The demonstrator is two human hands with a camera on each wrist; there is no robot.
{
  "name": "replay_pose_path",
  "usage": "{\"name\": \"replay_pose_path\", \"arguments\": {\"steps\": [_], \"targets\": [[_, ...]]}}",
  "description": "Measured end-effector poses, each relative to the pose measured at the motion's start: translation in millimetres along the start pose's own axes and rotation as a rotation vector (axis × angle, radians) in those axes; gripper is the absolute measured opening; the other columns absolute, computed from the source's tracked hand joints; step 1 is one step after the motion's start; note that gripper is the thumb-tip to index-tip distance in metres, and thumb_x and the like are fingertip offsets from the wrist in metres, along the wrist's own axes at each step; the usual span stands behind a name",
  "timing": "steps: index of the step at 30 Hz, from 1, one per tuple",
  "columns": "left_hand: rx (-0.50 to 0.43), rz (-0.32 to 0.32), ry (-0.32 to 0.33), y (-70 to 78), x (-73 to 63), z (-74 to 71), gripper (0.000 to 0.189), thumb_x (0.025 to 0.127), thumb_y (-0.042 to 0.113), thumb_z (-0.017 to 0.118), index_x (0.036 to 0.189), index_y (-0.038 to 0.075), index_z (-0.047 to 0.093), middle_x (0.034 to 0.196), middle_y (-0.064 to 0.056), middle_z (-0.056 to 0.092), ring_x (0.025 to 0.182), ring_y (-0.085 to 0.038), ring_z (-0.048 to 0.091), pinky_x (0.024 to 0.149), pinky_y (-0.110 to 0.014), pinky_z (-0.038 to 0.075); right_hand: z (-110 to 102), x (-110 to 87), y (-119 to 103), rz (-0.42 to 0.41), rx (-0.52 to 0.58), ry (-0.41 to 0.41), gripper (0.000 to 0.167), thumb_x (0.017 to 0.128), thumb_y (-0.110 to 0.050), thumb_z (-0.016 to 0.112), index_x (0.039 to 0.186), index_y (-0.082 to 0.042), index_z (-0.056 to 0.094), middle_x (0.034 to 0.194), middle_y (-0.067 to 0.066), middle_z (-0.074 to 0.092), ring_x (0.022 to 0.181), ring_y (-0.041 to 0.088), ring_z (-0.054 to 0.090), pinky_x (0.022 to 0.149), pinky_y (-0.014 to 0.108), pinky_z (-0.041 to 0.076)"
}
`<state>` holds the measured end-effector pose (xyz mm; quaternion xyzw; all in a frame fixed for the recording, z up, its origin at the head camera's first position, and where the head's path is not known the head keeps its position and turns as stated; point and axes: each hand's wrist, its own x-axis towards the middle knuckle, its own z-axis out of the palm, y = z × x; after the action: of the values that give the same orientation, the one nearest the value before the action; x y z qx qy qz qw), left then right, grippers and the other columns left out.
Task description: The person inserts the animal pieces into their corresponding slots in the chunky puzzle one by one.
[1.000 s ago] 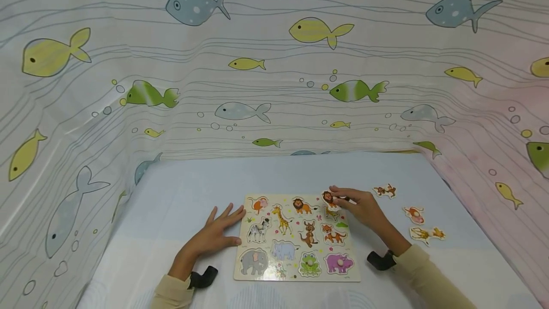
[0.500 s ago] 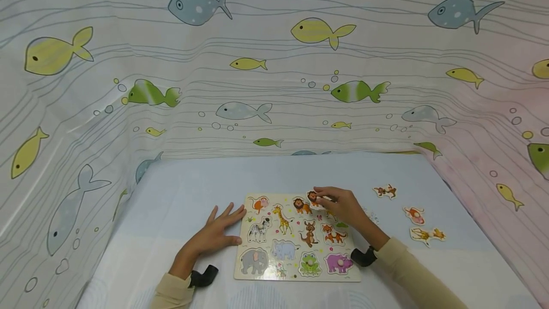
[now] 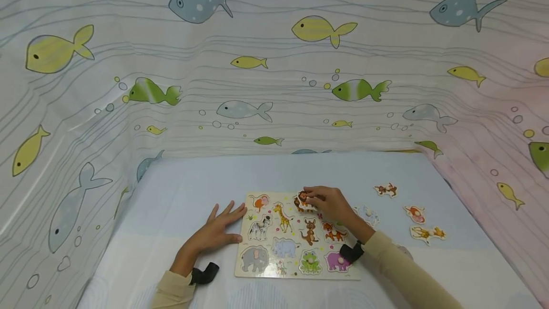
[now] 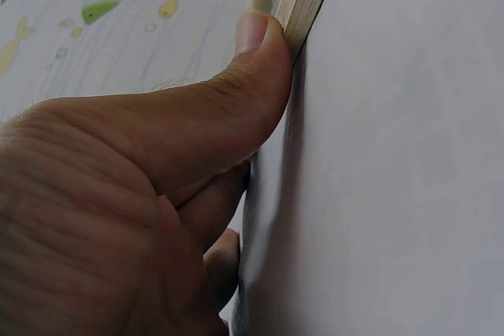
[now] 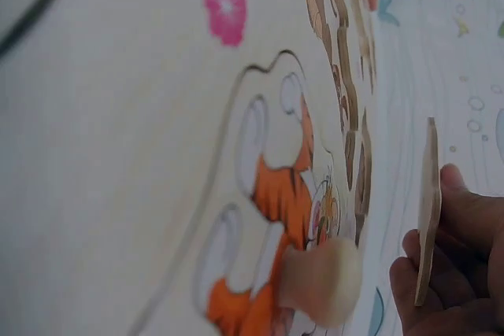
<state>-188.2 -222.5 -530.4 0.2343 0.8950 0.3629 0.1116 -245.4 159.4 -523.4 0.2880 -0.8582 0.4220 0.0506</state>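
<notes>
My right hand (image 3: pixel 332 202) pinches a lion puzzle piece (image 3: pixel 302 198) just over the lion picture near the top of the wooden animal puzzle board (image 3: pixel 293 263). Seen edge-on in the right wrist view, the lion piece (image 5: pixel 429 218) stands tilted between thumb and fingers, apart from the board. My left hand (image 3: pixel 214 230) rests at the board's left side, fingers spread. In the left wrist view its thumb (image 4: pixel 252 84) presses against the board's edge (image 4: pixel 311 1). Knobbed tiger (image 3: pixel 334 232), frog (image 3: pixel 310 262) and hippo (image 3: pixel 336 260) pieces sit in the board.
Right of the board lie loose pieces: a kangaroo (image 3: pixel 385 190), a monkey (image 3: pixel 414 214), a giraffe (image 3: pixel 428 233) and a pale blue piece (image 3: pixel 368 215). A grey piece (image 3: pixel 404 251) is partly hidden by the right sleeve. A fish-print curtain (image 3: pixel 274 85) surrounds the table.
My right hand has moved left with the lion piece, from above the board's top right corner to over the lion picture. The pale blue and grey pieces have come into view. My left hand stays put.
</notes>
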Motion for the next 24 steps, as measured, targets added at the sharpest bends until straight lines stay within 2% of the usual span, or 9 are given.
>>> {"name": "replay_pose_path", "arguments": {"steps": [18,24], "targets": [[-0.008,-0.017,0.001,-1.1,1.1,1.6,0.084,0.080,0.035,0.079,0.152,0.010,0.043,0.162,-0.009,0.034,0.155,-0.039,0.012,0.121,-0.063,-0.015,6.4,5.7,3.3,0.078,0.017,-0.052,0.015,0.094,-0.016,0.069,0.105,-0.010,0.076,0.132,0.012,0.067,0.109,0.026,0.071,0.085,0.025,0.061],[-0.010,-0.014,0.003,-2.5,0.8,2.1,0.084,0.080,0.035,0.079,0.152,0.010,0.043,0.161,-0.009,0.035,0.155,-0.039,0.012,0.121,-0.063,-0.015,8.1,4.9,7.6,0.061,0.038,-0.067,0.019,0.093,-0.016,0.069,0.109,-0.007,0.076,0.133,0.014,0.067,0.108,0.027,0.071,0.085,0.022,0.060]]}}
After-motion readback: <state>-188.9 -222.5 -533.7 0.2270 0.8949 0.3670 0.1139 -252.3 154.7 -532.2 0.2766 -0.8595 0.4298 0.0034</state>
